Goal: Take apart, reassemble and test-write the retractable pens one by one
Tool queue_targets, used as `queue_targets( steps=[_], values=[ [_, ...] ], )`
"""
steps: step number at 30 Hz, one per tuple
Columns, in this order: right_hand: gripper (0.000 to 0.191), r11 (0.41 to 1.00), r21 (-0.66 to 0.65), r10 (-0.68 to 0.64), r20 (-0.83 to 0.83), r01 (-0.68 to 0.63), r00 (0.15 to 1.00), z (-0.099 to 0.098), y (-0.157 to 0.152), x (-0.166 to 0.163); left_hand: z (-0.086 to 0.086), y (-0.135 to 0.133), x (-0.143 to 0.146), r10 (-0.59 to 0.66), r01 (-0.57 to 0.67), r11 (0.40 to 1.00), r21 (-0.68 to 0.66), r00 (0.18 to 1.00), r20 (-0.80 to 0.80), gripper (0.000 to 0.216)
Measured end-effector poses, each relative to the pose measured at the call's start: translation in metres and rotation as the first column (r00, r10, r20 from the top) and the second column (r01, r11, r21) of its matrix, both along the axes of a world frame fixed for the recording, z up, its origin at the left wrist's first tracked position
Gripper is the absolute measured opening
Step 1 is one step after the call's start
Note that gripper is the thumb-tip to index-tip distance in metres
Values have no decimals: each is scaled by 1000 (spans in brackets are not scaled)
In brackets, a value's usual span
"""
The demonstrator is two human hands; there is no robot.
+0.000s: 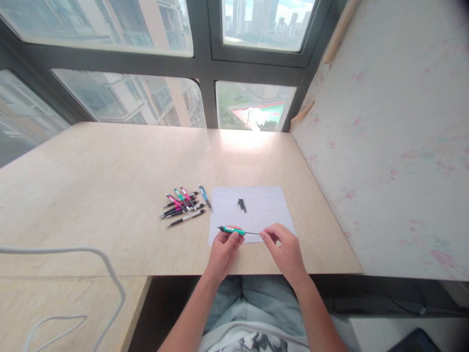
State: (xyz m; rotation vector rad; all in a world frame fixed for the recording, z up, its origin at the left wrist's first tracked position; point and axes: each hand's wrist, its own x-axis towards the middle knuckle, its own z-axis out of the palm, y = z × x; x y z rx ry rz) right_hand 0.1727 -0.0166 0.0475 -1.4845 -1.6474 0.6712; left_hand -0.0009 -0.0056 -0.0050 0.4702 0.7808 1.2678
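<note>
My left hand (227,249) is closed around the green barrel of a pen (234,231), its black clip end pointing left. From the barrel's right end a thin dark pen refill (252,233) sticks out. My right hand (280,244) pinches the far end of that refill between thumb and fingertips. Both hands are above the near edge of a white sheet of paper (271,212) with faint lines of writing along its top. On the sheet lie small black pen parts (242,204), close together; their exact kind is too small to tell.
Left of the paper, several pens (183,204) in pink, green, black and white lie in a loose pile, with a blue pen (205,197) beside it. A white cable (106,264) loops at the lower left. A window and a flowered wall (384,146) border the table (110,186).
</note>
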Motion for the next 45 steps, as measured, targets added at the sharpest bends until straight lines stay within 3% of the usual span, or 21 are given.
queue_targets(
  steps=[6,10,15,18,20,23,25,32,40,45],
  values=[
    [33,1000,23,-15,42,14,999,-6,4,-5,1,0,0,5,-5,1000,-16,1000,14,17],
    [38,1000,-26,-3,-16,3,1000,-5,7,-9,3,0,-1,-13,14,1000,-25,1000,27,18],
    [50,988,-112,78,-247,-108,966,-12,9,-9,2,2,-2,14,-10,999,-53,996,85,18],
    [65,975,-207,-9,-394,-79,919,-27,15,-5,0,3,-4,35,-25,997,-72,989,144,17],
    [61,971,-235,-58,-350,-28,935,-37,24,-1,-1,3,-5,51,-34,995,-95,982,182,18],
    [31,992,-122,-49,-68,41,996,-43,47,0,-2,4,-6,57,-32,993,-117,975,217,20],
    [22,997,-74,5,111,3,994,-42,63,-3,-1,4,-6,66,-37,991,-125,971,230,21],
    [35,977,-210,118,442,-26,889,-39,95,-22,-1,3,-6,60,-29,990,-138,973,224,22],
    [20,978,-209,86,447,11,890,-41,95,-23,-2,3,-5,42,-15,991,-130,977,207,19],
    [21,988,-151,39,173,-13,984,-43,79,-12,-2,3,-5,45,-18,991,-131,978,204,18]
  ],
)
